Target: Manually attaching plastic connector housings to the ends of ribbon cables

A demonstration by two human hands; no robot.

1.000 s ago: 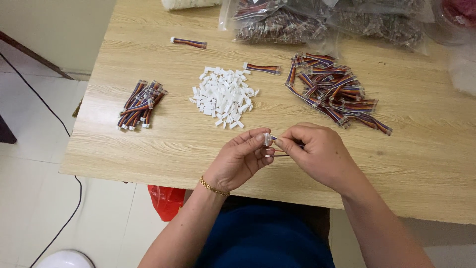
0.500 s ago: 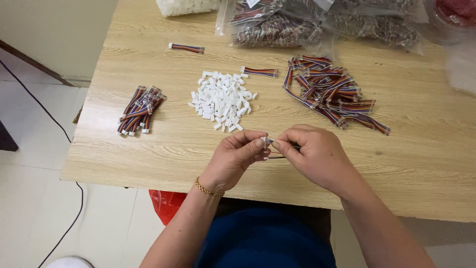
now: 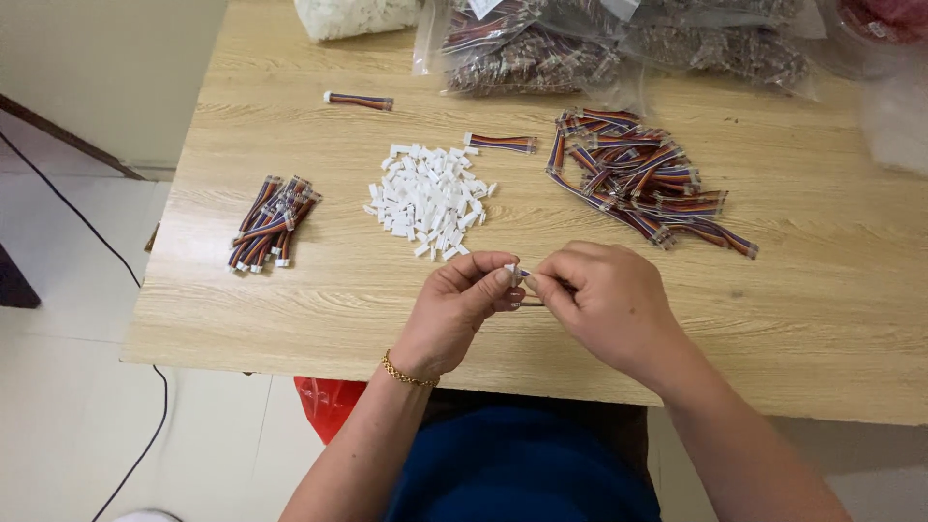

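Note:
Over the near edge of a wooden table [image 3: 290, 309], my left hand [image 3: 456, 311] and my right hand [image 3: 606, 302] meet fingertip to fingertip. Between them they pinch a small white connector [image 3: 512, 273] and the short multicoloured wire piece [image 3: 527, 302] it joins; most of the wire is hidden by my fingers. A heap of small white connectors [image 3: 427, 198] lies just beyond my left hand. A loose pile of multicoloured wire pieces [image 3: 643, 184] lies beyond my right hand.
A tidy bundle of wire pieces [image 3: 271, 222] lies at the table's left. Two single wire pieces [image 3: 360, 101] [image 3: 501, 143] lie further back. Clear bags of wires [image 3: 541, 48] and a bag of white parts [image 3: 353, 14] line the far edge. A red object [image 3: 329, 401] sits under the table.
My hands have stayed together over the near edge, fingers shifting slightly on the connector and wire. Nothing on the table has moved.

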